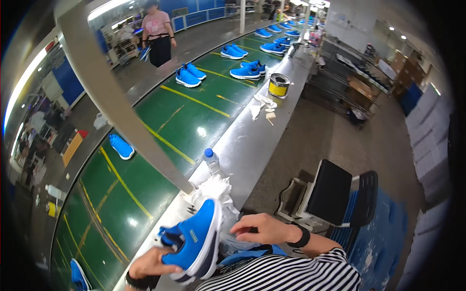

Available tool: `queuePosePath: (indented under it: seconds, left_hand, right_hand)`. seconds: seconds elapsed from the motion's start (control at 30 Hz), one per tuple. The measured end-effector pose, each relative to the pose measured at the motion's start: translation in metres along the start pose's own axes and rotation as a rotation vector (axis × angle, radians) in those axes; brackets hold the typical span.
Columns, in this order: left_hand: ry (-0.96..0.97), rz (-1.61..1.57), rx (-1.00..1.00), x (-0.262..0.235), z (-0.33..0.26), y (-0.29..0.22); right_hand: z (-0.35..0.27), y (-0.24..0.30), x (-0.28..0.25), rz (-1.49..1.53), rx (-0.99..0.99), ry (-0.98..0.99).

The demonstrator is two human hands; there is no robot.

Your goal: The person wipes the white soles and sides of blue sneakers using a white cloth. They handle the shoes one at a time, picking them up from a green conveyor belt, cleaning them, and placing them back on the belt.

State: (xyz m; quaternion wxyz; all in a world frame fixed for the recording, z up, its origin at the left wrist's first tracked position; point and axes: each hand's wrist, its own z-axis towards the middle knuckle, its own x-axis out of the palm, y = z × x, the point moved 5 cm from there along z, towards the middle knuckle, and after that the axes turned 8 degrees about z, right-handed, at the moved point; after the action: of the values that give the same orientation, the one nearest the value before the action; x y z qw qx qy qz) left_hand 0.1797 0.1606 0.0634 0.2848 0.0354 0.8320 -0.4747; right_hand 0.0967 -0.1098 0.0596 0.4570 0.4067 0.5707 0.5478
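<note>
A blue sneaker (196,237) with a white sole is tilted up in front of me, toe toward the top. My left hand (154,263) grips it by the heel, thumb over the collar. To the right of the sole, my right hand (262,229) hangs slightly apart from the shoe. Its fingers are loosely bent with a gap at the thumb, and nothing shows in them. Beyond the toe, crumpled white paper (213,189) lies on the metal ledge (238,150), beside a clear bottle (212,162) with a blue cap.
A green conveyor belt (170,116) with yellow lines carries several blue sneakers (188,75). A metal post (116,106) rises from the ledge. Farther along stand a yellow-banded can (279,86) and white scraps (262,104). A black chair (330,191) stands right. Across the belt is a person (158,34).
</note>
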Motion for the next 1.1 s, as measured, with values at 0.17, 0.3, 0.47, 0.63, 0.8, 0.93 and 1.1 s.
queuePosePath:
  seconds: [0.17,0.3,0.47,0.63,0.8,0.93,1.1]
  left_hand:
    - [-0.153,0.515,0.195,0.028,0.125,-0.108]
    - [-0.285,0.757,0.266,0.053,0.203,-0.139]
    - [-0.414,0.77,0.292,0.065,0.267,-0.134]
    - [-0.464,0.763,0.177,0.059,0.319,-0.115]
    - [-0.569,0.721,0.072,0.045,0.366,-0.096]
    - [-0.608,0.694,-0.046,0.034,0.396,-0.09]
    - [-0.669,0.586,-0.219,0.031,0.432,-0.083]
  right_hand:
    - [-0.053,-0.013,-0.103,-0.035,-0.013,-0.301]
    - [-0.07,-0.045,-0.151,0.099,0.016,-0.441]
    - [-0.036,-0.081,-0.183,0.1,0.086,-0.467]
    - [0.008,-0.112,-0.222,-0.027,0.111,-0.426]
    - [0.058,-0.135,-0.26,-0.056,0.146,-0.395]
    - [0.092,-0.148,-0.29,-0.072,0.197,-0.358]
    - [0.134,-0.169,-0.33,0.092,0.254,-0.256]
